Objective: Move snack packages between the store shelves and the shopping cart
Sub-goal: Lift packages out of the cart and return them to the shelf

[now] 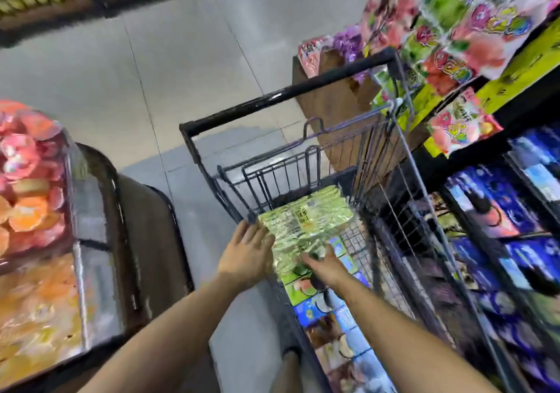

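Reaching into the shopping cart [375, 162] beside the store shelves [515, 138], a person handles a green snack package [303, 223] lying at the cart's handle end, atop other packs lining the basket floor. The left hand [247, 253], fingers spread, presses its left edge; the right hand [325, 263] appears to pinch its near corner. More stock evidently remains shelved.

left hand [245, 256] spread, right hand [325, 267] curled
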Action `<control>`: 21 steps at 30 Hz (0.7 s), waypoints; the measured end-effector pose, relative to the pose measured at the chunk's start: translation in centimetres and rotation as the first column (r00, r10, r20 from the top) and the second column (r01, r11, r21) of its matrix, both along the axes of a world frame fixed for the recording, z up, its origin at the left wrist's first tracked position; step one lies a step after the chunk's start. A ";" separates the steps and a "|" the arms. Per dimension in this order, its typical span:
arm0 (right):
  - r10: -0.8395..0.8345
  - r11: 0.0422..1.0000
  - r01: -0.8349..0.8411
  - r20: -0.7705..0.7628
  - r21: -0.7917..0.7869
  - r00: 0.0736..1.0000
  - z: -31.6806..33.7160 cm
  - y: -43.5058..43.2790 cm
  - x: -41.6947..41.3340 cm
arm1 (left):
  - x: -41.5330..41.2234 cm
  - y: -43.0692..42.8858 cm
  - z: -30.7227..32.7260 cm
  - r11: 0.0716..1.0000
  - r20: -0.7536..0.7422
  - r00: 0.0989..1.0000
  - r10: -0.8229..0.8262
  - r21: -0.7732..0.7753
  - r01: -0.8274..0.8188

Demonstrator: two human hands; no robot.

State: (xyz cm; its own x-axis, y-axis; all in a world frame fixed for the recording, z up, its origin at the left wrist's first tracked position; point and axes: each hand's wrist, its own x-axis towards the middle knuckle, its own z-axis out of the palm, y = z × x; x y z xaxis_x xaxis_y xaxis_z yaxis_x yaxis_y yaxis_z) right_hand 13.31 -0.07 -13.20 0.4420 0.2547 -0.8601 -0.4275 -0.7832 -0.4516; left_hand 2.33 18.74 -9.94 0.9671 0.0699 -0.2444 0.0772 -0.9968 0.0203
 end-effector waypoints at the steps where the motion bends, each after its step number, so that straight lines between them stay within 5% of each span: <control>1: -0.148 0.989 0.149 -0.032 0.017 0.988 -1.1 0.5 0.0 | -0.4 0.0 -0.9 1.000 -0.001 1.000 -0.002 -0.014 0.002; 4: -0.548 0.819 0.568 -0.179 0.087 0.817 -4.5 2.2 0.2 | -1.4 -0.1 -3.4 0.997 0.034 0.999 0.024 -0.073 -0.021; 7: -0.722 0.658 0.750 -0.223 0.074 0.655 -6.8 3.0 0.8 | -1.6 0.3 -5.1 0.994 0.153 0.988 0.016 -0.110 0.001; 13: -0.727 0.622 0.781 -0.334 0.052 0.600 -7.9 4.0 1.6 | -1.5 0.3 -5.7 0.989 0.295 0.955 -0.006 -0.138 0.049; 21: -0.746 0.583 0.812 -0.371 0.036 0.553 -8.6 5.3 2.7 | -1.0 0.5 -5.6 0.991 0.303 0.953 -0.014 -0.125 0.054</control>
